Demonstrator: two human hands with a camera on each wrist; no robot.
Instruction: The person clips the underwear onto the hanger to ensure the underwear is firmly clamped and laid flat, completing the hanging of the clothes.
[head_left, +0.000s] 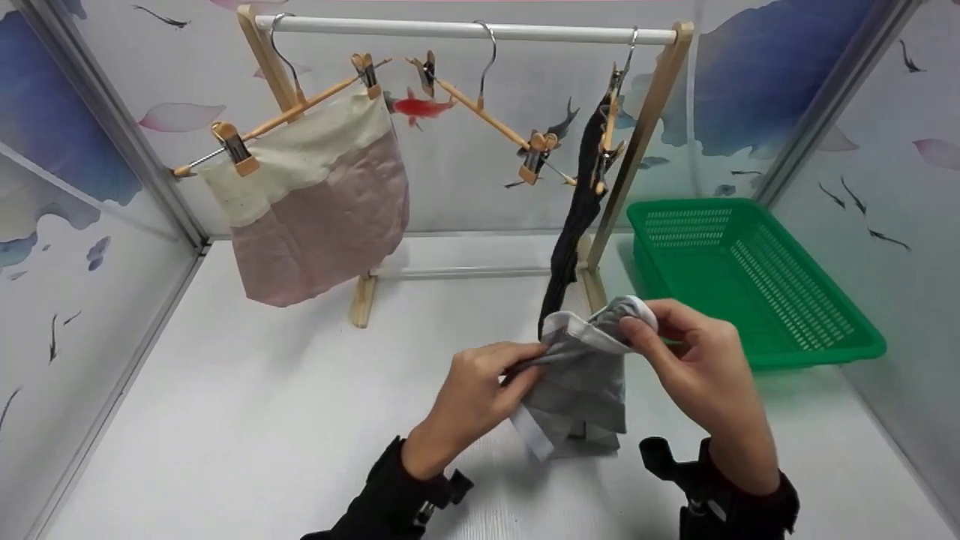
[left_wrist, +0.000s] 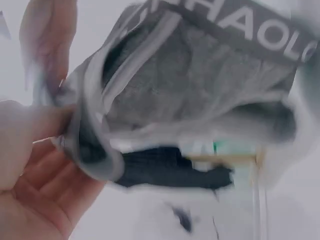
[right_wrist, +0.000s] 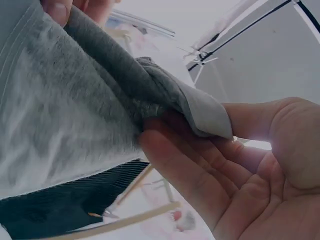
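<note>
At the upper left of the frame, a dusty-pink cloth with a cream top (head_left: 322, 225) hangs clipped to a slim wooden hanger (head_left: 304, 109); a second wooden hanger (head_left: 484, 115) slants at upper centre. Below that, the left hand (head_left: 476, 382) pinches a gathered side of a soft grey fabric garment with white trim (head_left: 581, 390), which is stretched between both hands at lower centre. Behind it droops a long, narrow black cloth (head_left: 576, 225), and at the garment's upper right the right hand (head_left: 697, 360) pinches a folded white edge.

I'd keep both grips light and close to the trim, then draw them evenly apart so the bunched left side flattens. The easiest room to move looks to be over the white tabletop (head_left: 225, 420) at lower left; the black cloth's tip comes close behind the garment, and the green perforated plastic basket (head_left: 832, 352) puts its rim near the right hand.
</note>
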